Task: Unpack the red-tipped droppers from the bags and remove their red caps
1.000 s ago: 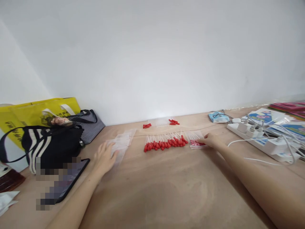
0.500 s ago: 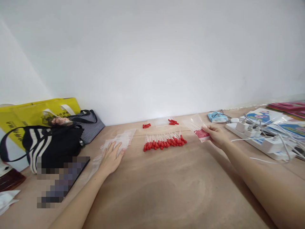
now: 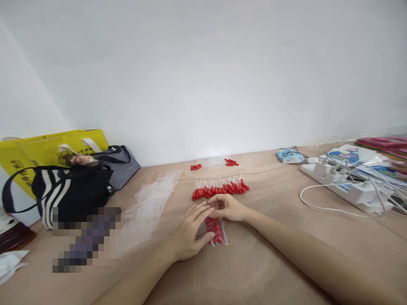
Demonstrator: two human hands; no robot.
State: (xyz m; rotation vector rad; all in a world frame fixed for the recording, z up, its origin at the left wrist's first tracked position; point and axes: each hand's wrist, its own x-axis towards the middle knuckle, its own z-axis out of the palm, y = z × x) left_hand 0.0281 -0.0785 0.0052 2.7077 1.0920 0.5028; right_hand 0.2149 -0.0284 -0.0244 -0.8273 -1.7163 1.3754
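Observation:
A clear zip-lock bag with red pieces inside lies low in front of me, just short of the row. My left hand is on the bag's left side, its thumb on the plastic and its fingers reaching across the upper part. My right hand pinches at the bag's upper edge, its fingertips meeting those of the left and partly hidden. Right behind the hands is a row of thin white sticks with red tips. Several flat clear bags are spread to the left.
Toward the wall lie small red pieces and a clear bag. A white power strip with cables and a blue packet are on the right. A black bag and a yellow bag stand left. Another person's hand shows far right.
My right hand has brought the bag with red pieces from the right to the middle. My left hand has left the flat clear bags and moved right to meet it.

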